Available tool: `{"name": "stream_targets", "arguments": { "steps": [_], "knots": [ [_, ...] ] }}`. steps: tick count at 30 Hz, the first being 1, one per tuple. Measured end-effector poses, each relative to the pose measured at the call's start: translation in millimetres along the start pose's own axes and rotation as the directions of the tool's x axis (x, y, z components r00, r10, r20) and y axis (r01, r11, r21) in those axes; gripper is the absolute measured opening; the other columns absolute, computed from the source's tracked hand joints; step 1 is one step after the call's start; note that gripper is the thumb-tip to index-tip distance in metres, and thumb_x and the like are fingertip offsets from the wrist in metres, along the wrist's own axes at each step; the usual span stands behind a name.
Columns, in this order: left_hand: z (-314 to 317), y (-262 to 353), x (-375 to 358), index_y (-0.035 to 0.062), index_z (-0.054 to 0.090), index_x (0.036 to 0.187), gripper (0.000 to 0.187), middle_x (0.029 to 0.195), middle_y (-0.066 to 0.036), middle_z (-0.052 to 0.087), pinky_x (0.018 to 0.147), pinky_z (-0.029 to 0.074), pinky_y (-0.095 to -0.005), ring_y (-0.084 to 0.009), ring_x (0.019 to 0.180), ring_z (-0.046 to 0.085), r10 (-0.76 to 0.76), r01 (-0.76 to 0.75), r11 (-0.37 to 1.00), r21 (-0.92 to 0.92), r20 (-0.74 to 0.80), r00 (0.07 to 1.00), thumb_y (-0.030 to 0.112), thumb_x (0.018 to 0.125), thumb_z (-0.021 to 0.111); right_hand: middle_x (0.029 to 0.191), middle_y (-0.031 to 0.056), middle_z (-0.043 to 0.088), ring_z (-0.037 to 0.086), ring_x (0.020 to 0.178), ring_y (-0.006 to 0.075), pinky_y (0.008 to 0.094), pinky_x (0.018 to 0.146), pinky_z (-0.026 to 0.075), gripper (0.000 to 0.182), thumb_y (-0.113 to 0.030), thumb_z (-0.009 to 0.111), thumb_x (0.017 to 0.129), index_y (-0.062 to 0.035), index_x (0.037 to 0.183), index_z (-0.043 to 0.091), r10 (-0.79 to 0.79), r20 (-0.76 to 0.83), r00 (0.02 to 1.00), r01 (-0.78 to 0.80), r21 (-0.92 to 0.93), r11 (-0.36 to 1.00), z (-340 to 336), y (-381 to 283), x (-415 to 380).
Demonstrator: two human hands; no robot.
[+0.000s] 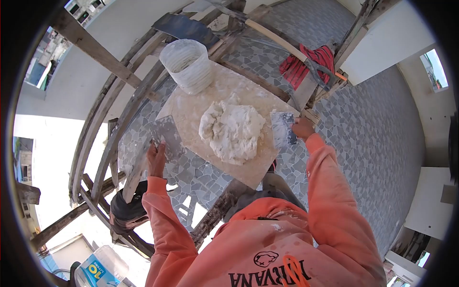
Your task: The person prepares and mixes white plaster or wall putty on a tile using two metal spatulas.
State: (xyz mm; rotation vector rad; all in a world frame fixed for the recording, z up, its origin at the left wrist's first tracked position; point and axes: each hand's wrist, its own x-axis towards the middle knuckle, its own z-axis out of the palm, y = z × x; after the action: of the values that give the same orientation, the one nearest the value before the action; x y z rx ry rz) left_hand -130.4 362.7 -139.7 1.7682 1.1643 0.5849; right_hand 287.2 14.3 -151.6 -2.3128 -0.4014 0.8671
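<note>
Chalky, matt pile (pixel 232 128) at centre, rough timber beam (pixel 98 51) upper left.
On my feed, the board (pixel 184 111) looks flat and dusty; the bucket (pixel 193 79) above centre is cloudy, ribbed plastic (no gloss I'd trust); the plate (pixel 168 136) and the scraper (pixel 282 128) look like dull metal, smeared white; the striped cloth (pixel 295 69) upper right is creased; the sweatshirt (pixel 267 234) at bottom is soft, matt fabric.

Two flat, white-smeared blades (pixel 283 130), one lumpy white mound (pixel 232 129), one translucent ribbed plastic bucket (pixel 187 69), one wooden-handled shovel (pixel 276 40) and one red-and-black striped cloth (pixel 292 68) are seen.
</note>
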Motion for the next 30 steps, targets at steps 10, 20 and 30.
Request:
{"name": "stream_targets", "arguments": {
  "steps": [10,20,30],
  "knots": [
    [48,153,-58,-0.0035,0.063,0.099,0.025,0.062,-0.009,0.055,0.055,0.039,-0.0346,-0.0212,0.057,0.053,0.209,-0.204,0.977,-0.053,0.111,0.972,0.021,0.094,0.06,0.067,0.0175,0.057,0.052,0.061,0.0271,0.0427,0.063,0.043,0.02,-0.015,0.059,0.085,0.0035,0.078,0.055,-0.389,0.112,0.914,0.402,-0.135,0.906,45,-76,-2],
    [167,181,-47,-0.0027,0.055,0.089,0.019,0.08,-0.028,0.063,0.068,0.045,-0.0559,-0.0487,0.077,0.06,0.391,-0.44,0.893,0.089,0.327,0.86,0.016,0.092,0.055,0.091,0.0301,0.066,0.064,0.09,0.045,0.0477,0.082,0.051,0.025,-0.014,0.054,0.076,0.0044,0.088,0.066,-0.319,0.119,0.94,0.34,-0.265,0.902,47,-156,-43],
    [169,162,-30,-0.0027,0.056,0.089,0.02,0.083,-0.029,0.064,0.071,0.047,-0.0563,-0.0486,0.079,0.061,0.321,-0.443,0.858,0.26,0.4,0.858,0.017,0.092,0.053,0.073,0.0243,0.062,0.061,0.066,0.0399,0.0463,0.065,0.047,0.02,-0.017,0.057,0.084,0.0035,0.083,0.059,-0.371,0.004,0.928,0.367,-0.158,0.916,11,-170,-100]
  ]
}}
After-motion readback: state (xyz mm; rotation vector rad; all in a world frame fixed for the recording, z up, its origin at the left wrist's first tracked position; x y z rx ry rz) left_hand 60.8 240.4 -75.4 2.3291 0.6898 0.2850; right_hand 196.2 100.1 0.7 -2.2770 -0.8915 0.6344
